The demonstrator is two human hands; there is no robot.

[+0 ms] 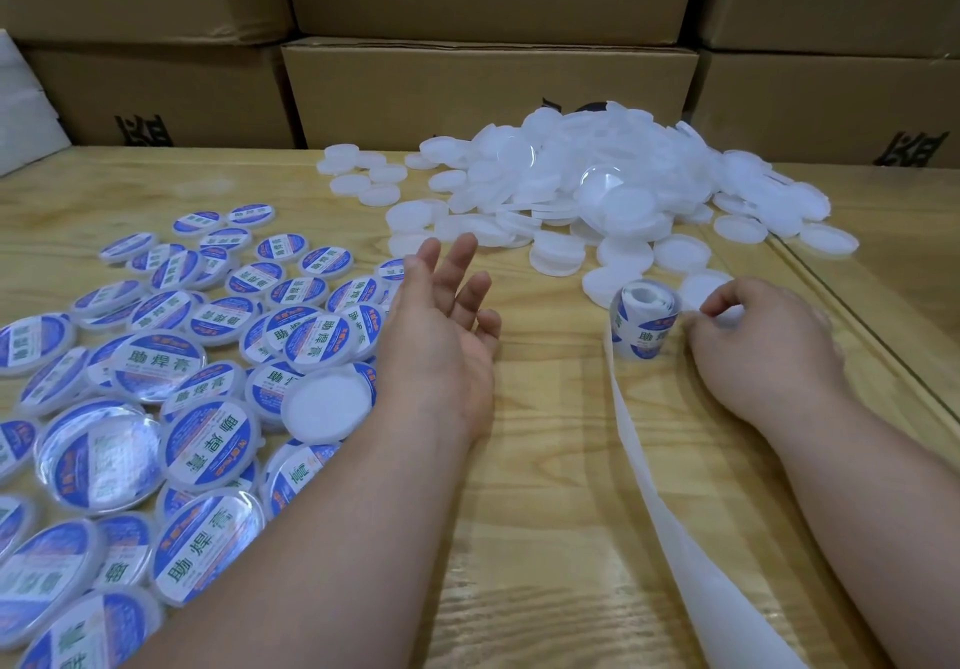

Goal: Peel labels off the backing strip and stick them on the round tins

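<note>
A heap of plain white round tins (613, 185) lies at the back right of the wooden table (545, 460). Several tins with blue-and-white labels (171, 356) cover the left side; one unlabelled tin (327, 403) lies among them. My left hand (441, 325) hovers over the table beside the labelled tins, fingers straight, holding nothing. A roll of labels (644, 320) stands in the middle right, and its empty white backing strip (675, 512) trails toward the front edge. My right hand (763, 341) pinches the strip's edge right of the roll.
Stacked brown cardboard boxes (488, 81) form a wall along the table's far edge. A white sheet or bag (26, 107) leans at the far left. A seam (857, 325) runs across the table's right side.
</note>
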